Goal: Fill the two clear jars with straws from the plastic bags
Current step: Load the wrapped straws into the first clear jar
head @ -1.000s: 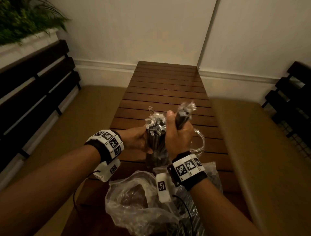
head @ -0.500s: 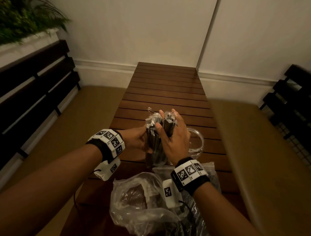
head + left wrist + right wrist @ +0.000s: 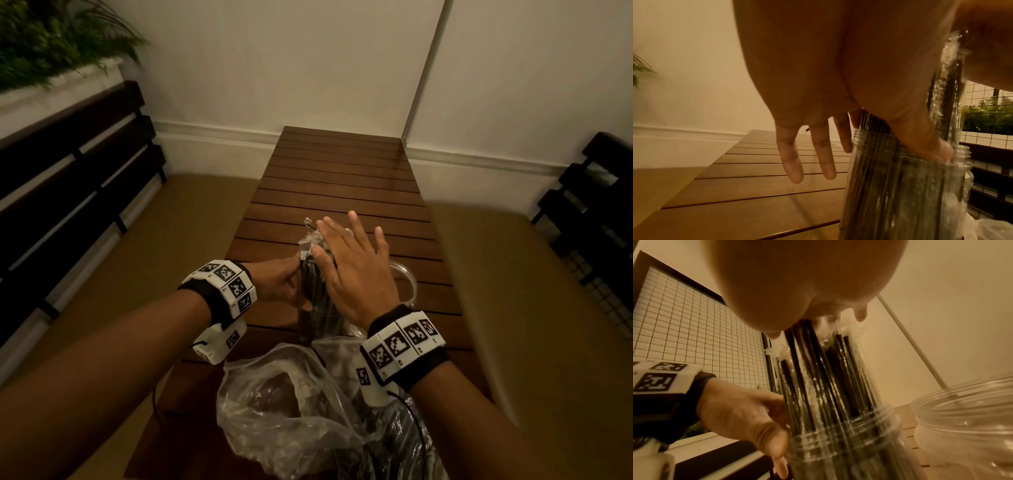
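A clear jar (image 3: 318, 322) (image 3: 900, 186) (image 3: 838, 451) stands on the slatted wooden table (image 3: 342, 171), packed with black straws (image 3: 312, 277) (image 3: 818, 369) in clear wrappers that stick out above its rim. My right hand (image 3: 352, 267) (image 3: 807, 288) lies flat on the straw tops, fingers straight. My left hand (image 3: 284, 281) (image 3: 830, 146) (image 3: 748, 415) touches the jar's neck from the left, thumb along the rim, fingers straight. A second clear jar (image 3: 406, 284) (image 3: 966, 410) stands just right, looking empty. Two plastic bags (image 3: 281, 411) lie near me; the right bag (image 3: 394, 431) holds more black straws.
Cushioned benches flank the table on the left (image 3: 137, 257) and right (image 3: 531, 308), each with a dark slatted backrest (image 3: 68, 171). A white wall closes the table's far end. A plant (image 3: 51, 34) sits high at the left.
My right hand lowered a bundle of straws into the jar, let go of it, and now lies flat over the tops. My left hand stayed at the jar.
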